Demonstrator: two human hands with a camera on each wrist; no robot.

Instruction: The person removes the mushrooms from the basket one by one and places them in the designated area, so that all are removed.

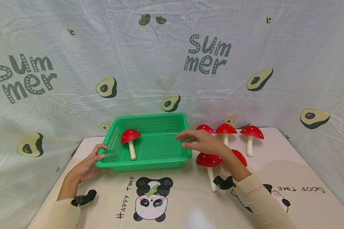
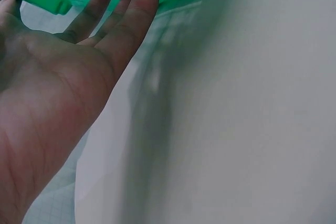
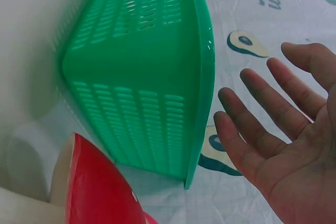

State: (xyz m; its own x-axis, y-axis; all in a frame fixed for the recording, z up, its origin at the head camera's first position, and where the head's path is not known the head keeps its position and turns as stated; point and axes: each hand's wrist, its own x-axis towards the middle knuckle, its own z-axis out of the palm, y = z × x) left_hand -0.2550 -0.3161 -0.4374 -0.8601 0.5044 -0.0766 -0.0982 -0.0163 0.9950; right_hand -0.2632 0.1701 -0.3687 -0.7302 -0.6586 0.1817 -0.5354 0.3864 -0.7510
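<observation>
A green plastic basket (image 1: 153, 163) with slotted walls sits on the table. One toy mushroom (image 1: 130, 136), with a red white-dotted cap and cream stem, stands inside toward its left end. My left hand (image 1: 87, 167) holds the basket's left rim, thumb and a finger over the edge; in the left wrist view other fingers (image 2: 134, 19) reach along the outside. My right hand (image 1: 202, 141) hovers by the right rim with nothing in it, its fingers spread in the right wrist view. Just below it lies another red-capped mushroom (image 1: 208, 160).
Several more red-capped mushrooms, such as the far-right one (image 1: 251, 132), lie on the table right of the basket, partly behind my right arm. A printed cloth (image 1: 149, 63) hangs behind the table. Panda drawings (image 1: 152, 203) mark the tabletop (image 1: 109, 187).
</observation>
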